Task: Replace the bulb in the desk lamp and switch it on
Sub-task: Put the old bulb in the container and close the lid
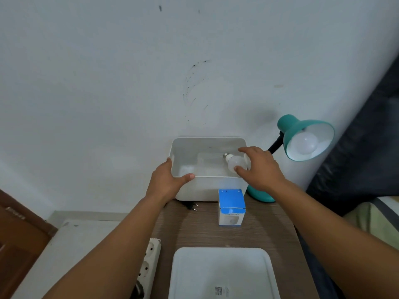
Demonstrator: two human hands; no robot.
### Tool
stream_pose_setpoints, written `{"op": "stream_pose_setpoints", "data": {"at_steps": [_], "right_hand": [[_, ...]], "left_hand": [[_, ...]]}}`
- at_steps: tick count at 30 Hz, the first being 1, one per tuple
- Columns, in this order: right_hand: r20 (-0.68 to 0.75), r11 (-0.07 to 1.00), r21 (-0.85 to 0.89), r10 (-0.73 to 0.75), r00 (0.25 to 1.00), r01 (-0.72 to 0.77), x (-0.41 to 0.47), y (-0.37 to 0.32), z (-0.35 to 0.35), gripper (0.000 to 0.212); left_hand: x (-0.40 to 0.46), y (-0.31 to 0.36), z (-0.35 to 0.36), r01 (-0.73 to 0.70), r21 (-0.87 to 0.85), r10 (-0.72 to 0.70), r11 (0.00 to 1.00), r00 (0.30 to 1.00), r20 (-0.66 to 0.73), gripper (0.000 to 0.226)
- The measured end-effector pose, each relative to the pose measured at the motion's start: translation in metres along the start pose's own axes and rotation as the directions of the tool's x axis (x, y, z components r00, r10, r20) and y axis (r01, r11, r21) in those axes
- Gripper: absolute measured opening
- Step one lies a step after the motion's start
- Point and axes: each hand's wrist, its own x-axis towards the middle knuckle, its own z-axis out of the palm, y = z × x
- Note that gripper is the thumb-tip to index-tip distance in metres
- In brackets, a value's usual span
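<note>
A teal desk lamp [302,134] stands at the table's back right, shade tilted toward me, with a white bulb [306,143] seated inside it, unlit. A white bin [207,190] sits against the wall. Inside the bin is a loose white bulb [234,162] with its metal base pointing left. My right hand [261,169] reaches over the bin's right side, thumb and fingers spread around that bulb. My left hand [166,180] holds the bin's front left corner, thumb along the rim. A blue and white bulb box [231,207] stands in front of the bin.
The lamp's black plug [191,205] lies loose on the wooden table [194,231]. A white power strip [149,262] hangs at the table's left edge. A white lid [222,272] lies at the near edge. Dark fabric [367,147] and bedding are at right.
</note>
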Motion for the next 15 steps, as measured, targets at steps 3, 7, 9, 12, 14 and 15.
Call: {"op": "stream_pose_setpoints", "data": {"at_steps": [3, 7, 9, 12, 14, 15], "right_hand": [[-0.099, 0.992, 0.117, -0.041, 0.994, 0.052, -0.028, -0.002, -0.008, 0.058], [-0.099, 0.978, 0.205, -0.013, 0.995, 0.033, -0.074, 0.003, -0.005, 0.055], [-0.085, 0.973, 0.231, 0.016, 0.996, 0.004, -0.097, 0.008, 0.001, 0.054], [-0.035, 0.971, 0.233, 0.06, 0.998, -0.05, -0.132, 0.017, 0.011, 0.054], [0.006, 0.973, 0.219, 0.072, 0.997, -0.072, -0.156, 0.028, 0.02, 0.056], [0.035, 0.97, 0.221, 0.093, 0.995, -0.098, -0.167, 0.032, 0.025, 0.057]], "left_hand": [[-0.012, 0.001, -0.004, -0.028, -0.102, 0.02, 0.994, 0.996, -0.082, 0.074], [-0.043, -0.003, -0.006, -0.054, -0.14, 0.034, 0.989, 0.989, -0.145, 0.07], [-0.064, -0.01, -0.005, -0.105, -0.133, 0.081, 0.986, 0.982, -0.172, 0.059], [-0.099, -0.023, 0.002, -0.107, -0.152, 0.083, 0.983, 0.983, -0.162, 0.046], [-0.126, -0.035, 0.014, -0.082, -0.149, 0.066, 0.985, 0.992, -0.106, 0.044], [-0.14, -0.041, 0.02, -0.059, -0.135, 0.05, 0.989, 0.997, -0.066, 0.047]]}}
